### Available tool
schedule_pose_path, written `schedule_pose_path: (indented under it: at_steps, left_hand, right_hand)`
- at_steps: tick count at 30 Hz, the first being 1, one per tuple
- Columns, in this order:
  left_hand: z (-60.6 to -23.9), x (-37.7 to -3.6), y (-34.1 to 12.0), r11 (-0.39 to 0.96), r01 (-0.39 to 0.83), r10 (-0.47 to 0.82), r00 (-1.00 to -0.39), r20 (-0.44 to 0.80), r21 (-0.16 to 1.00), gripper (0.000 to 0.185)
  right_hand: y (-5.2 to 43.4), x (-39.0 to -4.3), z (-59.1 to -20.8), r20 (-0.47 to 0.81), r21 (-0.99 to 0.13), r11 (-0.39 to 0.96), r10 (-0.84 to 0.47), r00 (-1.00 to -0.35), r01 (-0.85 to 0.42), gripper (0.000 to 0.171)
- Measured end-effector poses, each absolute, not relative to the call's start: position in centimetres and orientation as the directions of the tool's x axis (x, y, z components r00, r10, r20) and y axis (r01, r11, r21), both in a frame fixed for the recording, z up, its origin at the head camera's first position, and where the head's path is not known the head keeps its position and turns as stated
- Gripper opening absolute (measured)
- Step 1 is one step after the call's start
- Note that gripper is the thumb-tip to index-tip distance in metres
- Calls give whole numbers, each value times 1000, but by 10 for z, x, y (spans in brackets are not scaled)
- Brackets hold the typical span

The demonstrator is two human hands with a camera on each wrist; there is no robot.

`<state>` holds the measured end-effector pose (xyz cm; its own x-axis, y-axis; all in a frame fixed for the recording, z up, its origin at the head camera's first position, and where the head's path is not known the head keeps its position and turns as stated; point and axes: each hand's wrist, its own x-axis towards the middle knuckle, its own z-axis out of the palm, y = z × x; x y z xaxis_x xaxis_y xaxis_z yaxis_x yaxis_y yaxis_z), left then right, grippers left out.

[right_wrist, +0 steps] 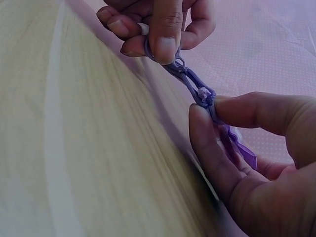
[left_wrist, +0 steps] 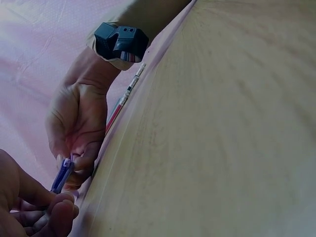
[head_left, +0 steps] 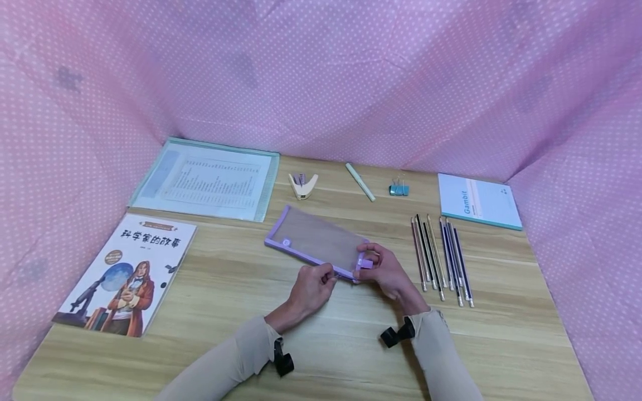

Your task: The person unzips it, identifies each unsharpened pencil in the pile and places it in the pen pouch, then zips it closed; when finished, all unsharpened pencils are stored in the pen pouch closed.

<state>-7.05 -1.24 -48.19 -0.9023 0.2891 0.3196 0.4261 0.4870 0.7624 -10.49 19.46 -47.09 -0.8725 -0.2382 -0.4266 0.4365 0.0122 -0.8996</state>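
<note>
A flat purple-edged mesh pencil pouch (head_left: 315,240) lies at the centre of the wooden table (head_left: 321,340). Its near edge is pinched by the left hand (head_left: 312,288), while its purple zipper pull (right_wrist: 188,79) is gripped by the right hand (head_left: 386,271), just right of centre.

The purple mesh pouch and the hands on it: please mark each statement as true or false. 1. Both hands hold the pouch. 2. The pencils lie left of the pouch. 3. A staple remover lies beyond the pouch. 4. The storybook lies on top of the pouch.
1. Both hands hold the pouch. True: the left hand and the right hand pinch the near edge of the purple mesh pouch.
2. False: the pencils lie to its right.
3. True: the staple remover lies beyond it.
4. False: the storybook lies apart, at the left of the table.
</note>
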Motion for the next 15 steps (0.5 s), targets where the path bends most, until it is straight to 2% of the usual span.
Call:
schedule_pose_path:
  at_steps: [7,15]
  left_hand:
    - [-481,-72,-15,487,376,263,-924,278,788,14]
    - [-478,-73,-17,470,356,264,-930,256,808,13]
  right_hand:
    - [201,-105,-472,-443,-894,44,-231,-866,445,69]
    - [204,-106,-473,-425,-900,15,-260,-867,436,67]
